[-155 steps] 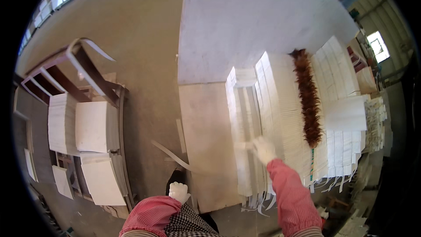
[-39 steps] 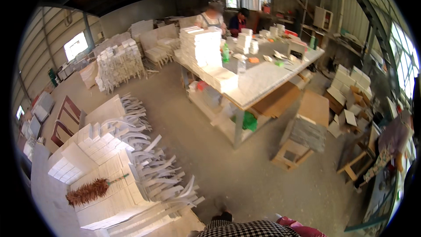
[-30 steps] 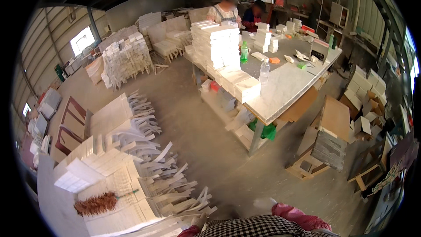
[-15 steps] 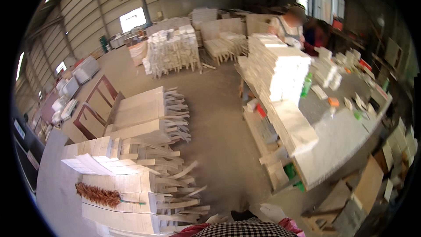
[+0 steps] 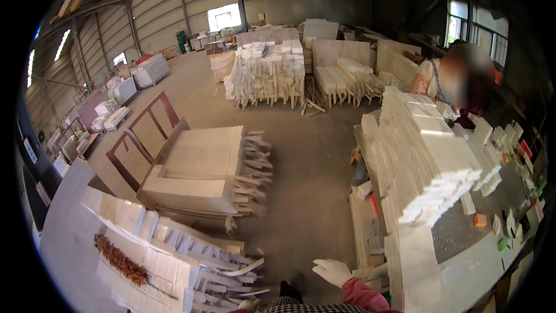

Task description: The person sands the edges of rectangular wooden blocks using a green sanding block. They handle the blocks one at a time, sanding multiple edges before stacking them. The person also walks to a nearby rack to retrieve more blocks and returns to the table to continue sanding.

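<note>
Both hands empty; right hand (image 5: 331,270) gloved, fingers (image 5: 319,264) pointing left.

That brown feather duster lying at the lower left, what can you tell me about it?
The feather duster has a shaggy reddish-brown head and a thin handle with a greenish end pointing toward the lower right. It lies flat and slanted on top of a stack of white boards. Nothing else touches it; neither gloved hand is near it.
</note>
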Demonstrator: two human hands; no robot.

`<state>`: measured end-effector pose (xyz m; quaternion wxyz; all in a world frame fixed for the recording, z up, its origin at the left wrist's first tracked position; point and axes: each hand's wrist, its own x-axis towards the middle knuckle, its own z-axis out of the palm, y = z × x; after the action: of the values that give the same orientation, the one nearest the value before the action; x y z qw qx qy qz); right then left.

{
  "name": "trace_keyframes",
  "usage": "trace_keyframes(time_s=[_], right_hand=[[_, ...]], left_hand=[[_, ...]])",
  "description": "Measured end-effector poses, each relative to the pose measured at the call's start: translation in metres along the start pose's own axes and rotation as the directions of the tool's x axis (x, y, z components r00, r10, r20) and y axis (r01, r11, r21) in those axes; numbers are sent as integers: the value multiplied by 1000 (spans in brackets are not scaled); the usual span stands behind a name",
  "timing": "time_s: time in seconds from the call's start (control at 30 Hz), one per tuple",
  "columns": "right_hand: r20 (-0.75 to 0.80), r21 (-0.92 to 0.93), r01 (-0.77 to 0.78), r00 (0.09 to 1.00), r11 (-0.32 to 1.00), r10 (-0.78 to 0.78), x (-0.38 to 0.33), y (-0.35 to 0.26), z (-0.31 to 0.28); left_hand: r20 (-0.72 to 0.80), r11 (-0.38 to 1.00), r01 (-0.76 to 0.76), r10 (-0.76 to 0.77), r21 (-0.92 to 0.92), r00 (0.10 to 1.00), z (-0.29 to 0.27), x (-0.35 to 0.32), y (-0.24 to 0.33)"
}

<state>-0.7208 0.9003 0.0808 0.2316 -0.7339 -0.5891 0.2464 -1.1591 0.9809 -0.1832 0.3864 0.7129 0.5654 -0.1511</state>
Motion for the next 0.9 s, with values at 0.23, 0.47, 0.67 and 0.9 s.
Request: trace_keyframes(time_s=[0.23, 0.47, 0.67, 0.9], right_hand=[[186, -180, -112, 972, 977, 146, 139, 119, 31], [520, -395, -123, 787, 910, 332, 210, 229, 18], [483, -231, -469, 705, 852, 519, 298, 287, 3], [588, -232, -301, 714, 925, 380, 501, 359, -7]], left_hand=[[104, 980, 199, -196, -27, 975, -107, 113, 66], [28, 968, -252, 252, 15, 967, -299, 277, 249], [-66, 919, -116, 99, -376, 993, -367, 433, 332], [-1, 985, -60, 60, 161, 998, -409, 564, 296]])
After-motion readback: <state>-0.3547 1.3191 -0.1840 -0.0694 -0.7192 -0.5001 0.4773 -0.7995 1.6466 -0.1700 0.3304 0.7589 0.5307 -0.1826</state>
